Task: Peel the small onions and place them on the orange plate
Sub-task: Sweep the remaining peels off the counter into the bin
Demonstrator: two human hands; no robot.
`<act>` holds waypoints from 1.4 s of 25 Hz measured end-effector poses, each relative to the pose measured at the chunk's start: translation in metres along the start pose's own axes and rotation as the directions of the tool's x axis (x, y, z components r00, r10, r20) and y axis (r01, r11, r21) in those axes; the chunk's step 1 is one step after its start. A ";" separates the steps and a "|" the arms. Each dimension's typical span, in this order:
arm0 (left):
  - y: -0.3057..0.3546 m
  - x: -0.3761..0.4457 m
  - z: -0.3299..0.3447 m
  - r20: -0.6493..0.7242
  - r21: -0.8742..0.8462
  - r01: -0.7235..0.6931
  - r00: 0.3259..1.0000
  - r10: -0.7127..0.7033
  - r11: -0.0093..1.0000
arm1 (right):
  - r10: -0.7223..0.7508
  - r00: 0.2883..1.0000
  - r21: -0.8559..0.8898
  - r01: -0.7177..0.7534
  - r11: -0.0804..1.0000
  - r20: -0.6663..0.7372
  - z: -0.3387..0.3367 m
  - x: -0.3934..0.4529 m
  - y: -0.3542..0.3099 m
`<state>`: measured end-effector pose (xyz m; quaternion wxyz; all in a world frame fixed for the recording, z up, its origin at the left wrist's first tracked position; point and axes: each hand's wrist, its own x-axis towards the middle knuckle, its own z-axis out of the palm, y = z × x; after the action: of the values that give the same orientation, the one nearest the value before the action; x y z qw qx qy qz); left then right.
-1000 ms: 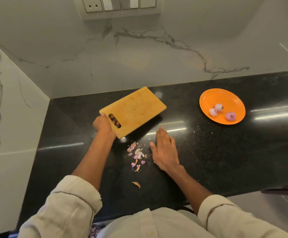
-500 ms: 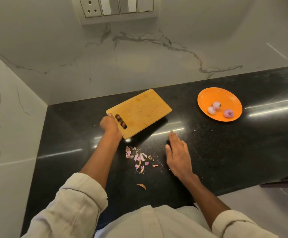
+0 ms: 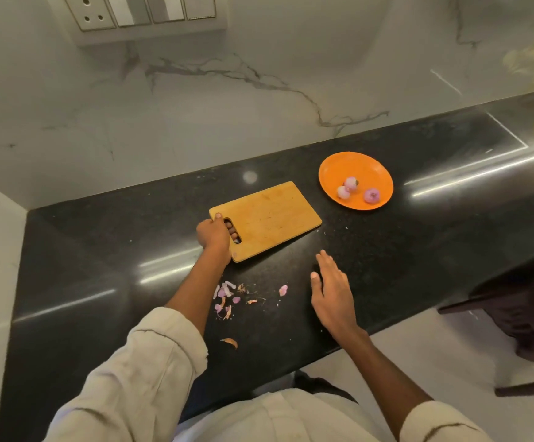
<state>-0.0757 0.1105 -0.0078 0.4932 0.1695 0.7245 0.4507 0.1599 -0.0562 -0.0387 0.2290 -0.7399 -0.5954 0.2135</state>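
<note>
Black counter point(image 3: 418, 250) | board point(image 3: 269, 218), tilted a second ago, is now laid flat, gripped through its slot by left hand point(image 3: 214, 234) | right hand point(image 3: 332, 291) flat, fingers together, withdrawn from peels point(image 3: 227, 298) | three peeled onions point(image 3: 351, 189) on plate point(image 3: 332, 167) | task judged done, only tidying left

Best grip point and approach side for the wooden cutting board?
Probably the handle slot at the short end of the wooden cutting board, approached from the left. The cutout lets fingers hook through, as the left hand does now: fingers through the slot, thumb on the top corner. The board's other edges are plain and thin above the black countertop.
</note>
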 end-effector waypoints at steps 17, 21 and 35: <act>-0.025 -0.009 0.023 0.005 0.658 -0.305 0.916 0.401 0.689 | -0.030 0.970 -0.339 0.113 0.934 0.239 -0.030 0.077 0.028; -0.039 -0.024 0.024 0.060 0.683 -0.369 0.889 0.455 0.630 | -0.198 0.931 -0.296 0.291 0.910 0.308 -0.017 0.048 0.024; -0.070 -0.080 -0.043 0.134 0.541 -0.552 0.802 0.582 0.635 | -0.424 0.792 -0.107 0.515 0.851 0.440 -0.002 0.003 -0.008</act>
<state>-0.0625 -0.0036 -0.0156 0.2360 0.5115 0.7455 0.3562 0.1554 -0.0516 -0.0322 0.0644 -0.5285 -0.8150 0.2288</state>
